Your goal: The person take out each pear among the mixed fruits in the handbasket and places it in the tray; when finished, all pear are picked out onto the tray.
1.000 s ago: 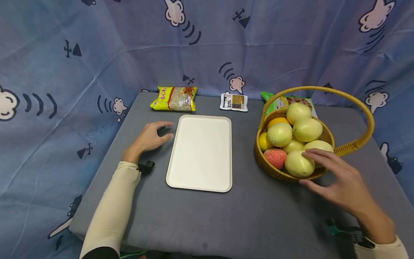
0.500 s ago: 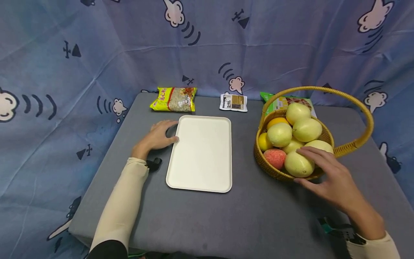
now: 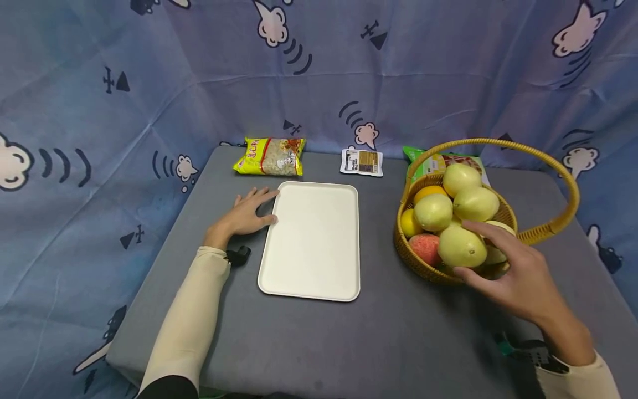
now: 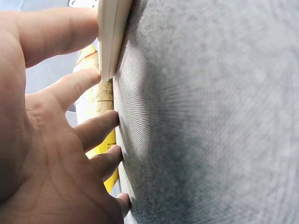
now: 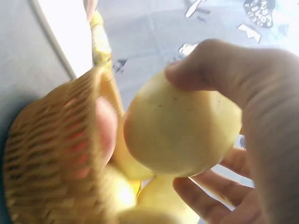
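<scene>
My right hand (image 3: 523, 271) grips a pale yellow-green melon (image 3: 462, 247) at the near side of a wicker basket (image 3: 421, 269). In the right wrist view the thumb presses one side of this melon (image 5: 182, 126) and the fingers curl under the other; it stands above the rim. More pale melons (image 3: 476, 203), a reddish round fruit (image 3: 425, 247) and yellow-orange fruit (image 3: 410, 223) fill the basket. Over on the left, my left hand (image 3: 244, 215) touches the long edge of a white tray (image 3: 311, 238) with thumb and forefinger. Its fingers are spread, their tips on the cloth.
Behind the tray lie a yellow food bag (image 3: 271, 156) and a small white packet (image 3: 361, 162). A green bag (image 3: 416, 155) sits partly hidden behind the basket. The basket's tall handle (image 3: 563, 172) arches to the right. Patterned cloth (image 3: 319, 66) hangs behind the grey table (image 3: 319, 349).
The left hand has moved right to touch the tray's edge. The right hand has closed round the front melon and raised it slightly. The tray stays put.
</scene>
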`<state>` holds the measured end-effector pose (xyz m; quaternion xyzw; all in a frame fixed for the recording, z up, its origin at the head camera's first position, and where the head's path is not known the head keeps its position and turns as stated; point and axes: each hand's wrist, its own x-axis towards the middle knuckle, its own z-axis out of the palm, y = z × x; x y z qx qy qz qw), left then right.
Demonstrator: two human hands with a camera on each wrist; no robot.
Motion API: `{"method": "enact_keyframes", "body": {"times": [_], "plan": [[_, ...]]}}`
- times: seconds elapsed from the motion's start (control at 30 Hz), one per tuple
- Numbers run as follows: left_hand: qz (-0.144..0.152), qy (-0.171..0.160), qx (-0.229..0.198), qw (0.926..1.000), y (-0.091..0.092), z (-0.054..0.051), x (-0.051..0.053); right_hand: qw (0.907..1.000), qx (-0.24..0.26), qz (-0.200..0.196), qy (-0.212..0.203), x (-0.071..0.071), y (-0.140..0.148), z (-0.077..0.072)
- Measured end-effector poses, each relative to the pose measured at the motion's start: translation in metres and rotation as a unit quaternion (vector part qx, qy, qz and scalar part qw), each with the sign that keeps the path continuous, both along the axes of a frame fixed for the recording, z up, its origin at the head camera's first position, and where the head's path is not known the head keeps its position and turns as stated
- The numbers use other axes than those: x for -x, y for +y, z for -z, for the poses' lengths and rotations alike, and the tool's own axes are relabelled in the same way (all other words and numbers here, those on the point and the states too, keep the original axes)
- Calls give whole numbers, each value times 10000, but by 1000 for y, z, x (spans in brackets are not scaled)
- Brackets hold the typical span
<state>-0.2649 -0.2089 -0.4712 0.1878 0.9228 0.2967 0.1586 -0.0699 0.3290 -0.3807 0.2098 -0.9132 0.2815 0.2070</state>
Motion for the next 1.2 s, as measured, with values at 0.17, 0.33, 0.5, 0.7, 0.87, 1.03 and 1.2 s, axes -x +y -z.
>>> {"method": "enact_keyframes", "body": {"times": [0.17,0.33,0.5,0.7,0.87,1.03,1.2], "plan": [[2,-4,78,10000,3,-10,-7,9988,237,-437,22,19,-23,-13],[16,27,177,9998,4,-10,-6,9937,495,-1002,-24,41,-51,-21],[-10,-15,160,9999,4,-9,-7,9913,630,-1133,-221,60,-79,-21],[-35,-47,63,10000,2,-11,-10,9837,984,-1393,-566,80,-115,-18],[-100,-56,53,9999,2,-8,-8,9721,1344,-1679,-933,96,-144,-16],[-110,-62,51,9999,1,-6,-8,9697,1374,-1725,-1049,115,-166,-9],[-130,-89,136,9998,3,-8,-7,9640,1546,-1774,-1239,137,-184,-1]]}}
